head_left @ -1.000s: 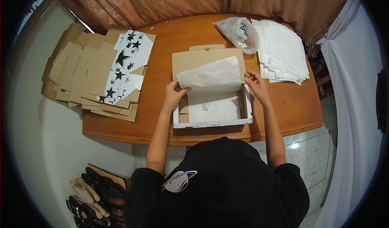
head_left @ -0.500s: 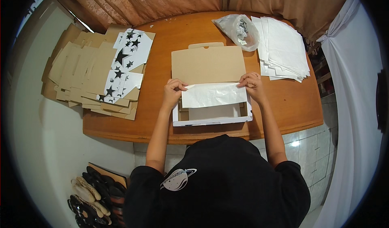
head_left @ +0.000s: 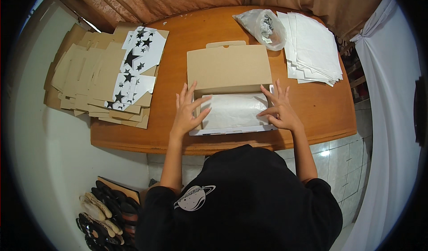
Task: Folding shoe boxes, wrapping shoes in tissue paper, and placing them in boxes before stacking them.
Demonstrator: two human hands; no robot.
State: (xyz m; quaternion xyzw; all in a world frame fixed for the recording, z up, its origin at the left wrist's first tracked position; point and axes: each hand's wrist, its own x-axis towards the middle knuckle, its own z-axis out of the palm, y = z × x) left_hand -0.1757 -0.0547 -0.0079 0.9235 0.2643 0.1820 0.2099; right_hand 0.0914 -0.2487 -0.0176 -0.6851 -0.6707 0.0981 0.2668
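Note:
In front of me an open cardboard box (head_left: 228, 67) stands on the table, brown inside, its lid raised toward the far side. White tissue paper (head_left: 234, 112) lies folded inside it. Over the box's left side is my left hand (head_left: 189, 110), fingers spread, thumb and a fingertip at the paper's left edge. At the opposite side my right hand (head_left: 281, 108) is likewise spread, its fingertips at the paper's right edge. Neither hand grips anything. Whatever lies under the paper is hidden.
Flattened cardboard boxes (head_left: 84, 72), some white with black stars, are piled on the wooden table (head_left: 178, 41) at left. A clear plastic bag (head_left: 254, 21) holding small packets and a stack of white paper sheets (head_left: 312, 45) lie at the back right. Shoes (head_left: 104, 211) sit at lower left.
The tissue paper, held up by both hands before, now lies down inside the box. My fingers have let go of its edge and spread apart.

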